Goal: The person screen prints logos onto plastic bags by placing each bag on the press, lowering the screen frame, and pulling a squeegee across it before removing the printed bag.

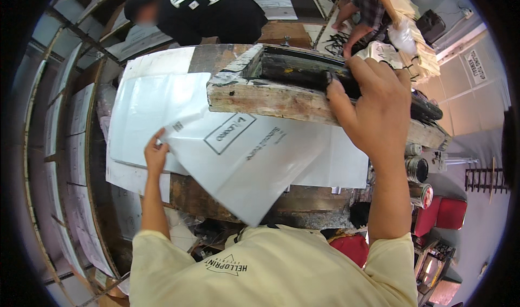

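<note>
My left hand pinches the corner of a white plastic sheet or bag with dark print. The sheet hangs tilted, one corner pointing toward me. My right hand is closed on an ink-stained wooden screen printing frame, which is raised above the sheet at a slant. A long black bar, like a squeegee, lies inside the frame under my right fingers; how far they also grip it is hidden. More white sheets lie flat on the table beyond my left hand.
The worn wooden table shows along its near edge. Ink jars stand to the right, near a red chair. Racks with white sheets line the left. Two other people work beyond the table, one in a black shirt.
</note>
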